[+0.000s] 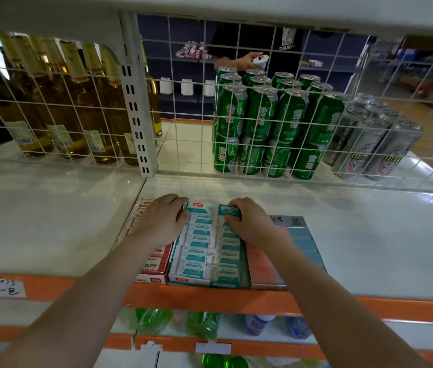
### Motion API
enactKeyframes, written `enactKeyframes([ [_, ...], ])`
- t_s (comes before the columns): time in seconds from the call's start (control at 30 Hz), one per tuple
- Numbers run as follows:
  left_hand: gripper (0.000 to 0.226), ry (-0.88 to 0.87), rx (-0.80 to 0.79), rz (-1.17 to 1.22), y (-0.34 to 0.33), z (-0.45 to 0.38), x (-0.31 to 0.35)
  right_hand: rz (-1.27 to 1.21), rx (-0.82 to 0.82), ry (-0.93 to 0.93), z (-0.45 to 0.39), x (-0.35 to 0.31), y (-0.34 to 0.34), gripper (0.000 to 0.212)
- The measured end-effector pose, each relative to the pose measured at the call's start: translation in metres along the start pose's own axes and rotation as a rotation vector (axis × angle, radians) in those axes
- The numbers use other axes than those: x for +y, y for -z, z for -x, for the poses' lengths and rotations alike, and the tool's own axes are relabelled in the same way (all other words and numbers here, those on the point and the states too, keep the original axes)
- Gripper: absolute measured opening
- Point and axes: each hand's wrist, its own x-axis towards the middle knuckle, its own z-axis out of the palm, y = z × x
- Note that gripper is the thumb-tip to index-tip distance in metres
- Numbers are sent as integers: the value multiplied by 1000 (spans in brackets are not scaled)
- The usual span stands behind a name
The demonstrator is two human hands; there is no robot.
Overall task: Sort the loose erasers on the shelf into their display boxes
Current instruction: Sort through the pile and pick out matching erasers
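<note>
Erasers in teal-and-white sleeves [200,243] are lying in two neat rows inside the middle display box [183,280], which is sitting at the front edge of the shelf [369,248], just above the orange front strip [210,296]. You are reaching both arms in over that edge. Your left hand [163,221] is lying palm down across the red-and-white display box [154,272] on the left, its fingers curling over the far end and touching the back-left corner of the teal box; you cannot tell from here whether it is actually pinching an eraser. Your right hand [249,221] is resting on the right row of the teal box, its fingers curling round a teal eraser [227,209] at the far end of that row. A flat pink-and-blue box [300,245] is lying just beside the teal one on the right, partly under your right wrist.

Behind the white wire grid [263,128] at the back of the shelf, green cans [260,128] are standing stacked two high, silver cans [374,144] to their right and amber bottles [77,102] off to the left. Beyond the grid, another person's hand [247,59] is holding a small white object.
</note>
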Motion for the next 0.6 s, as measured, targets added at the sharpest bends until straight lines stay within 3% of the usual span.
enactKeyframes([
  [0.27, 48, 14, -4, 8, 0, 1, 0, -86, 72, -91, 7, 10, 12, 42],
  [0.43, 48, 36, 54, 50, -2, 3, 0, 124, 163, -241, 27, 44, 20, 38],
  [0.6, 47, 56, 80, 2, -4, 10, 0, 285, 120, -207, 42, 46, 16, 43],
])
